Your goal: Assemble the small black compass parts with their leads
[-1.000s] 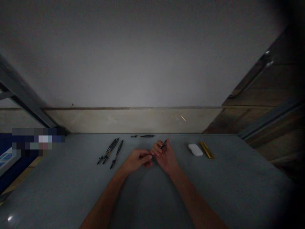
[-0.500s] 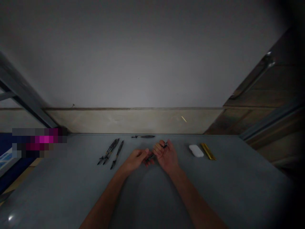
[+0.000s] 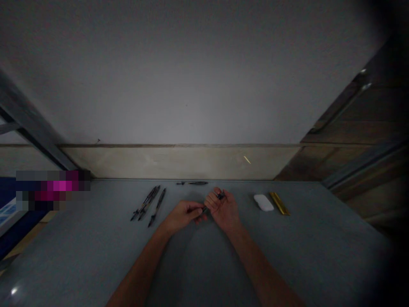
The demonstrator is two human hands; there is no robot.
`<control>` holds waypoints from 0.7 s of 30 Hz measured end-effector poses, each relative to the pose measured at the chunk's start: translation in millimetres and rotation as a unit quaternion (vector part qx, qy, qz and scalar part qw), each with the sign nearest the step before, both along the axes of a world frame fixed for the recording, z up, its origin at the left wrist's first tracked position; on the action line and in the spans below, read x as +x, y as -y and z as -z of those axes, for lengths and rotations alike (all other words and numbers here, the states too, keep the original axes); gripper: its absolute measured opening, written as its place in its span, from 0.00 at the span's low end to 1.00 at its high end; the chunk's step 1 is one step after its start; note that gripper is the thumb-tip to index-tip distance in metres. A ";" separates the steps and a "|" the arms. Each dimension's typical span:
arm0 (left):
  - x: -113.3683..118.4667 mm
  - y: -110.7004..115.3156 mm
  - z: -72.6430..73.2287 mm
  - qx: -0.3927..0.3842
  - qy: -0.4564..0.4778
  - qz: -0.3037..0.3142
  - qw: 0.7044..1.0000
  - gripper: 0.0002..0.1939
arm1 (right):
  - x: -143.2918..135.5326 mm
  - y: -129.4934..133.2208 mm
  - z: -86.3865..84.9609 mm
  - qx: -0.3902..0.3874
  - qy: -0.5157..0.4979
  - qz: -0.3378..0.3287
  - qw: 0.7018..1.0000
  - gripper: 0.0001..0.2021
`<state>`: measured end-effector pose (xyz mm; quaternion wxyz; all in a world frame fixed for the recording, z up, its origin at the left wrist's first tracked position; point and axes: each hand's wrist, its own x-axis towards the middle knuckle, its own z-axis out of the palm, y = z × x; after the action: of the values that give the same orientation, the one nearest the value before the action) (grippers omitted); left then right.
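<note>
My left hand (image 3: 184,215) pinches one end of a dark pen (image 3: 205,209) between thumb and fingers. Beside it, my right hand (image 3: 223,209) has its fingers curled round the pen's other part, palm turned up, and a small dark piece (image 3: 220,195) shows at its fingertips. Whether that piece is joined to the pen is hidden by the fingers. Several dark pens (image 3: 147,204) lie close together to the left, with another pen (image 3: 157,207) just right of them. Parts of a pen (image 3: 196,183) lie behind my hands near the wall.
A white rounded case (image 3: 263,202) and a gold strip-shaped object (image 3: 279,203) lie on the grey table (image 3: 204,273) at the right. The wall (image 3: 179,162) borders the table's back edge. Metal frame posts (image 3: 41,128) stand at the sides.
My left thumb and fingers have shifted slightly over the pen, so less of it shows below them. The small dark piece at my right fingertips has moved slightly left and changed its angle.
</note>
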<state>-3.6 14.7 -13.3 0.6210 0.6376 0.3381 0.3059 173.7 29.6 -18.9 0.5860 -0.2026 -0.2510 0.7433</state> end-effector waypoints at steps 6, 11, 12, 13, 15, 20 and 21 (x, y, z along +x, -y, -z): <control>0.1 -0.9 1.6 0.005 -0.004 0.000 1.000 0.23 | -1.1 1.6 -2.2 -0.024 -0.133 -0.047 0.990 0.12; -0.3 -0.1 1.0 0.001 -0.003 -0.005 1.000 0.22 | -1.2 0.8 -1.2 -0.022 -0.137 -0.045 0.989 0.11; -0.2 0.3 0.4 -0.001 0.000 -0.006 1.000 0.23 | -1.1 0.5 -0.6 -0.020 -0.135 -0.045 0.990 0.11; 0.1 0.7 -0.2 -0.003 0.003 -0.009 1.000 0.24 | -1.1 0.1 0.0 -0.019 -0.134 -0.045 0.990 0.11; 0.8 1.3 -0.8 -0.013 0.015 -0.022 1.000 0.26 | -1.0 -0.4 0.5 -0.022 -0.135 -0.045 0.990 0.11; 2.8 1.2 1.1 -0.064 0.051 -0.054 0.995 0.33 | -1.2 -0.1 -0.5 -0.030 -0.136 -0.043 0.989 0.12; 2.9 1.2 1.3 -0.073 0.057 -0.058 0.994 0.34 | -1.3 0.1 -0.7 -0.030 -0.135 -0.041 0.989 0.12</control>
<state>-0.7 13.5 -14.7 0.6649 0.5517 0.3604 0.3518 172.4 29.5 -18.2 0.5771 -0.1069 -0.1554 0.7946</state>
